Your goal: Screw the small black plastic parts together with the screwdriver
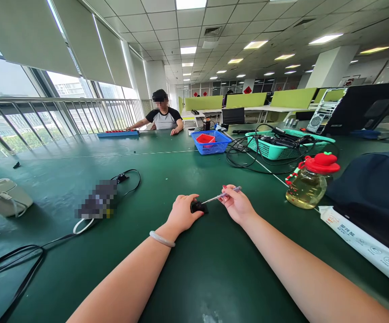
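Note:
My left hand (182,211) lies on the green table (194,269), its fingers closed over a small black object (199,207) that it pins to the surface. My right hand (236,204) pinches a thin tool with a clear handle and metal tip, a small screwdriver (221,195). Its tip points left and down at the black object. A pale bangle (162,239) circles my left wrist.
A glass jug with a red lid (310,181) stands to the right, beside a dark bag (376,193) and a white power strip (365,244). Blue basket (211,142) and teal basket (281,146) with cables sit farther back. A person (163,117) sits across. Cables lie left (19,264).

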`<state>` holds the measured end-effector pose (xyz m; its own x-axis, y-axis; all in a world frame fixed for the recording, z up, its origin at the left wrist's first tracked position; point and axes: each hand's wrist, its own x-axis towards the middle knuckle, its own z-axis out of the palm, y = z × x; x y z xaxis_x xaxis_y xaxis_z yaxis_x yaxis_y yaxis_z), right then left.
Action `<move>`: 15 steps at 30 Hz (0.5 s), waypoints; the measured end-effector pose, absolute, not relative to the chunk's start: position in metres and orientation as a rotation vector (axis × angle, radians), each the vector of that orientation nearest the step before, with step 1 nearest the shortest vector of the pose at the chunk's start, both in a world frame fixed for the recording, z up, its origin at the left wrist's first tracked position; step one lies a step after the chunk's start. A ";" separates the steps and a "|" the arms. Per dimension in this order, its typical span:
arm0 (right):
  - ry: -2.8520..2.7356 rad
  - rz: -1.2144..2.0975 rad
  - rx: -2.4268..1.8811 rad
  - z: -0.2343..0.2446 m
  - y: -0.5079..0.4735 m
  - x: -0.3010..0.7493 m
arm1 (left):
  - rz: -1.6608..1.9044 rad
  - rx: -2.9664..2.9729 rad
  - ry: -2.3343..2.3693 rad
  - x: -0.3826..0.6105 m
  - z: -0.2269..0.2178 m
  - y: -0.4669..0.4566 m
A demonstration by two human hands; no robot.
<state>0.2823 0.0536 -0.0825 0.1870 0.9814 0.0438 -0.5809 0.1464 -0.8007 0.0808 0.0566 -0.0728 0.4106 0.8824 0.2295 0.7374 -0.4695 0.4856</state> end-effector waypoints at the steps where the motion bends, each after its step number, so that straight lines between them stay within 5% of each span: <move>1: -0.680 1.248 -0.737 -0.081 0.052 0.281 | 0.665 2.364 1.423 0.080 -0.073 0.057; 15: -0.876 0.827 -0.901 -0.075 0.041 0.273 | 0.672 2.364 1.527 0.078 -0.076 0.060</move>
<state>0.2733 0.0405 -0.0754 0.4012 0.8743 0.2734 -0.2228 0.3826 -0.8967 0.0783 0.0598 -0.0761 0.3452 0.9062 0.2443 0.7922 -0.4209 0.4418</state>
